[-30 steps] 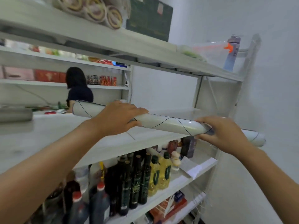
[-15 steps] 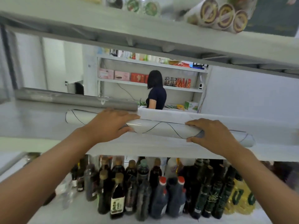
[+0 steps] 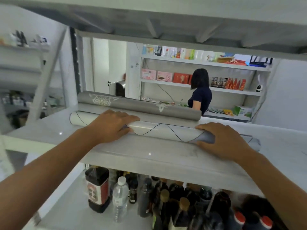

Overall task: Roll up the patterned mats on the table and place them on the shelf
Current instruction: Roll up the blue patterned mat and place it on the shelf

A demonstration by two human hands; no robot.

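A rolled white mat with thin dark wavy lines (image 3: 162,130) lies lengthwise on the white shelf (image 3: 149,156). My left hand (image 3: 109,125) grips its left part, fingers curled over the top. My right hand (image 3: 222,140) grips its right part, thumb under the roll; the mat's grey right end (image 3: 252,141) sticks out past that hand. Just behind it lies a second rolled mat, grey with pale ornaments (image 3: 139,105), touching or nearly touching the white one.
Below the shelf stand several dark bottles, a big sauce jug (image 3: 97,188) and a clear water bottle (image 3: 120,196). The underside of another shelf board (image 3: 166,22) hangs close overhead. A person (image 3: 199,92) stands beyond at far shelves of boxes.
I have brought the white roll down onto the shelf and pushed it back next to the grey roll. My view has shifted left and closer; both hands keep their hold.
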